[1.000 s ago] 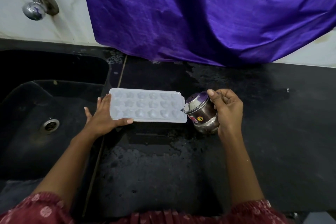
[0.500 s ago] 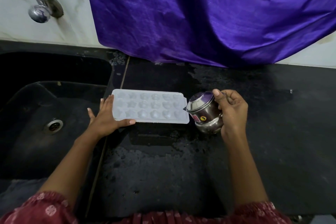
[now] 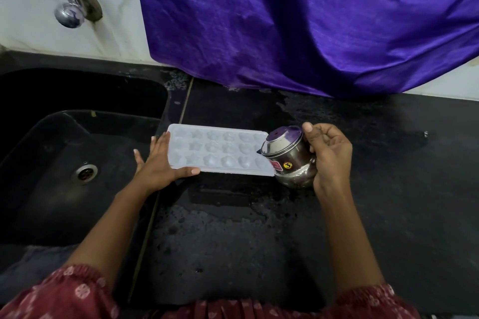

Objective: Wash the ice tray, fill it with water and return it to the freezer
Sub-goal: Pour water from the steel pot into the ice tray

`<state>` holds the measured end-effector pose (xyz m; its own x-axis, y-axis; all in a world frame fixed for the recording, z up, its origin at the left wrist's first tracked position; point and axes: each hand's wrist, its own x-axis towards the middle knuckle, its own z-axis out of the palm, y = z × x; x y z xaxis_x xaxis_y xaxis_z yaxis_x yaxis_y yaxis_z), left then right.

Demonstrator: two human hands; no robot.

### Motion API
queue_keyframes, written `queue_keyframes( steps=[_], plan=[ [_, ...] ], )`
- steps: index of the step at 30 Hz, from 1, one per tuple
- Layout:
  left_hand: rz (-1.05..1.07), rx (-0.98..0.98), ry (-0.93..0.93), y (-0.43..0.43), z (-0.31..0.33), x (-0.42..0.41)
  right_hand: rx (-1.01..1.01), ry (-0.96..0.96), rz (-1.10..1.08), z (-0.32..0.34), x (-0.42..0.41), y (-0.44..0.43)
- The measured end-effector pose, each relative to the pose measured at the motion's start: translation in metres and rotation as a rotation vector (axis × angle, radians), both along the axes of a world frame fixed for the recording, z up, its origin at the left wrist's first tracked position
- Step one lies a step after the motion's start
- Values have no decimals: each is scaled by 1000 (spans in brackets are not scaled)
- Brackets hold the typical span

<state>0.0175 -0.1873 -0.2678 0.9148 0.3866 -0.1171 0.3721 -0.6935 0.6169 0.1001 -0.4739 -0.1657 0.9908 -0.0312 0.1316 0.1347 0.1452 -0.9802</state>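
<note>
The ice tray [image 3: 217,153] is pale, cloudy white plastic with three rows of star- and flower-shaped cups, lying flat and open side up at the left edge of the black desk [image 3: 259,228], its long sides running left to right. A small steel pot [image 3: 290,160] with a red label and a yellow sticker is tipped on its side, its mouth over the tray's right end.

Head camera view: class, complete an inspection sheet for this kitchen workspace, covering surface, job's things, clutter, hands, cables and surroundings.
Surface: black counter, wet in patches.
Job's things: ice tray lying level at the sink's edge; steel pot tilted towards its right end.
Clutter: nothing seen.
Hands: left hand steadies the tray's left end with straight fingers; right hand grips the pot.
Cables: nothing seen.
Surroundings: sink and tap on the left; purple cloth hanging behind.
</note>
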Motion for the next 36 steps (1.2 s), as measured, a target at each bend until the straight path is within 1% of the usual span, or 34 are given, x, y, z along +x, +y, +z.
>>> queue_keyframes(
  steps=[7,25,30,36],
  plan=[
    [-4,-32,-32,-1,1,-1,-60,-22,21,4,-2,6],
    [-24,-66,-96,2,-5,0,-60,-42,25,8,-1,10],
    [-30,-84,-107,3,-7,1,-66,-23,21,4,-1,9],
    [-34,-91,-97,2,-6,0,4,38,2,2,0,8]
  ],
)
